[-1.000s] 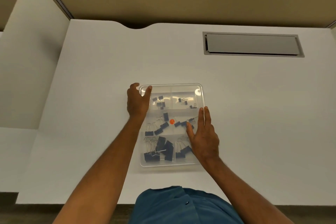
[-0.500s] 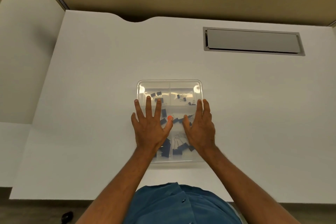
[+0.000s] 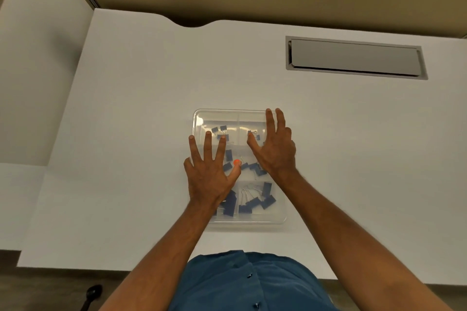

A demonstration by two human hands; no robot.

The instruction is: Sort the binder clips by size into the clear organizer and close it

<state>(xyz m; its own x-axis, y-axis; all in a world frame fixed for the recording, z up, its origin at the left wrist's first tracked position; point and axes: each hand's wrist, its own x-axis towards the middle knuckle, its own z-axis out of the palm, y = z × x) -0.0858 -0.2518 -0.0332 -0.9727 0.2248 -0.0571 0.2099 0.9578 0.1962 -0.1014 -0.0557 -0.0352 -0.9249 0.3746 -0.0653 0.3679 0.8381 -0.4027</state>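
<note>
On closed organizer (image 3: 280, 217), left hand (image 3: 209, 179) and right hand (image 3: 276, 149) lie flat, fingers spread.

Both arms reach forward; the left hand (image 3: 209, 174) lies flat with fingers spread, and the right hand (image 3: 275, 149), slightly farther forward, is flat too.

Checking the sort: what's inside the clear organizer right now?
Through the clear organizer: small binder clips at the far end, medium mid-row, large binder clips nearest, plus an orange dot. Left hand and right hand cover the rest.
</note>
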